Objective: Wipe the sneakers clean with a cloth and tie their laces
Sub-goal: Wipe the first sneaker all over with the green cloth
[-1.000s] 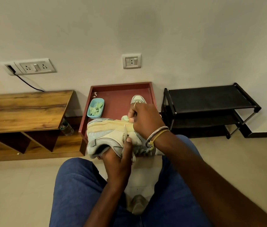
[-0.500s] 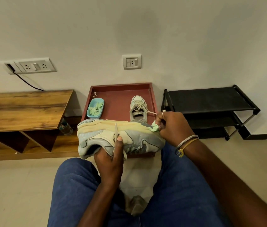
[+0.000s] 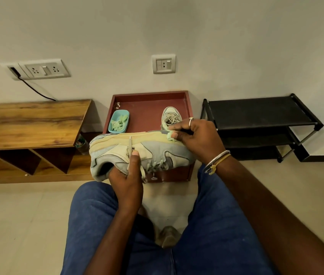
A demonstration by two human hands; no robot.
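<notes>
The grey and cream sneaker (image 3: 157, 153) is held on its side above the person's lap, its sole turned to the wall, toe to the right and heel opening to the left. The left hand (image 3: 127, 181) grasps it from below at the collar, with the thumb pressing a loose lace (image 3: 130, 147) against the side panel. A small mark beside the thumb is too blurred to read. The right hand (image 3: 196, 139) pinches a small green cloth (image 3: 169, 135) against the sole edge near the toe. It wears a ring (image 3: 190, 121) and bangles (image 3: 216, 157).

Just behind, the second sneaker (image 3: 171, 117) stands in a red tray (image 3: 149, 96) with its laces untied, beside a light blue tub (image 3: 111, 127) of green cloth pieces. A wooden bench (image 3: 28, 122) lies left of the tray and a black shoe rack (image 3: 256, 114) right. Wall sockets (image 3: 44, 69) sit above.
</notes>
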